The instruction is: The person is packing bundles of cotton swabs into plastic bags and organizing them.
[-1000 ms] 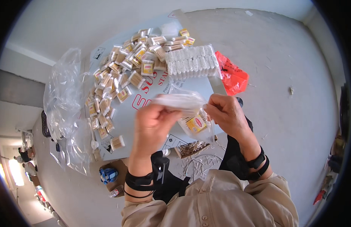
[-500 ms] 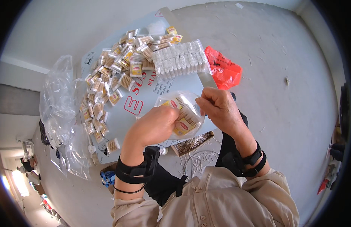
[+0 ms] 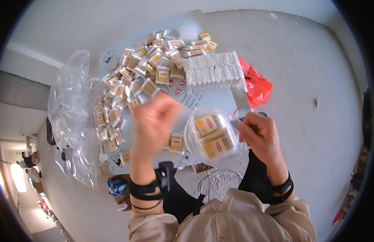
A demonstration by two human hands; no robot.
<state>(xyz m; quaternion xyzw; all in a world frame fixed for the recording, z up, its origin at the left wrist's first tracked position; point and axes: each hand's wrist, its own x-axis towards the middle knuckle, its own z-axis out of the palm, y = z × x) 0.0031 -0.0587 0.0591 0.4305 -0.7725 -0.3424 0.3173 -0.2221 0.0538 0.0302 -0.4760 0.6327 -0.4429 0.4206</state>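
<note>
Item: clear plastic bag (image 3: 213, 137) holding small yellow-labelled packets of cotton swabs, held in the air at picture centre-right, above the lower edge of the worktop (image 3: 219, 101).

Right hand (image 3: 261, 135), at 3 o'clock of the bag: grip pinched together on the bag's edge.

Left hand (image 3: 154, 121), at 9 o'clock: motion-blurred, apparently free of the bag; whether its grip is apart or together cannot be told.

Handling note: best done with the bag's mouth held taut and upward, so the packets inside stay stacked and cannot spill.

Nearby: one loose packet (image 3: 177, 143) just beside the bag at 9 o'clock; heap of packets (image 3: 130, 80) at 11 o'clock; white wrapped bundle (image 3: 213, 72) at 12 o'clock; red bag (image 3: 257, 84) at 1 o'clock; crumpled clear bags (image 3: 72, 109) far at 9 o'clock.
</note>
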